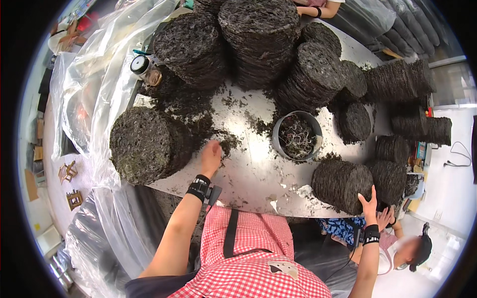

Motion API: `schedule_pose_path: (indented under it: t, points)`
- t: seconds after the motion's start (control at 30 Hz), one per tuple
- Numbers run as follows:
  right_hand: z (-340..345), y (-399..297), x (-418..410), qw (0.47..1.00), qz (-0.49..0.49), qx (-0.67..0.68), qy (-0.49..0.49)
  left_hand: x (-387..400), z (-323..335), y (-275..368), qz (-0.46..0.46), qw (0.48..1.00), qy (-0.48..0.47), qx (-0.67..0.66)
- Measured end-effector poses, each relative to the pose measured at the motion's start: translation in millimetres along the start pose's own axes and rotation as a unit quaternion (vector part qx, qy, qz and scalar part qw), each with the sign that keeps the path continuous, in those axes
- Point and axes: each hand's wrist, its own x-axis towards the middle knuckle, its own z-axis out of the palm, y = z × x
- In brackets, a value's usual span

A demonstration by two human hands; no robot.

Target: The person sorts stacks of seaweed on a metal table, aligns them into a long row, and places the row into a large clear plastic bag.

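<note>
Round stacks of dark dried sheets, apparently dried seaweed, stand before me on a metal table [257, 182]. My left hand [211, 156] is low over the tabletop among loose dark flakes [229, 143], just right of a broad stack [145, 145]. Its fingers are close together; whether they pinch anything is hidden. At the near right, my right hand [369, 205] lies against the upper face of a smaller stack [341, 184], thumb and fingers spread. Between the hands, farther back, a round tub [275, 136] holds tangled pale strings and scraps [297, 138].
Taller stacks [261, 41] crowd the far side, with more stacks [391, 80] at right. A lidded clear jar [151, 72] stands at far left. Plastic sheeting [108, 93] hangs along the left edge. A co-worker [387, 246] is close on the right; another person's arm [324, 10] shows at the back.
</note>
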Motion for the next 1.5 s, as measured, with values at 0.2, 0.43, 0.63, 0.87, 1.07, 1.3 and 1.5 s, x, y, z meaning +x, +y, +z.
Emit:
schedule_pose_path:
  t: [0.2,0.43,0.63,0.87,1.07,1.3,1.5]
  points:
    - [1,3,1,1.000,-0.009,-0.008,0.009,31,3,17,0.065,0.983,-0.120,-0.126]
    - [0,7,-1,0.999,-0.024,0.002,0.021,34,18,35,0.136,0.990,-0.008,0.037]
    - [2,5,1,1.000,-0.018,0.013,0.017,41,43,34,0.156,0.983,0.011,0.099]
    - [4,-1,0,0.999,-0.032,0.018,0.016,40,55,21,0.193,0.943,0.077,0.261]
    - [0,9,0,0.999,-0.037,0.009,0.014,-2,94,117,0.172,0.985,-0.006,0.018]
    - [3,10,0,0.999,-0.030,-0.002,0.015,-20,115,188,0.098,0.940,-0.133,-0.298]
    - [3,22,4,0.999,-0.045,0.018,0.014,0,57,20,-0.093,0.925,-0.343,-0.132]
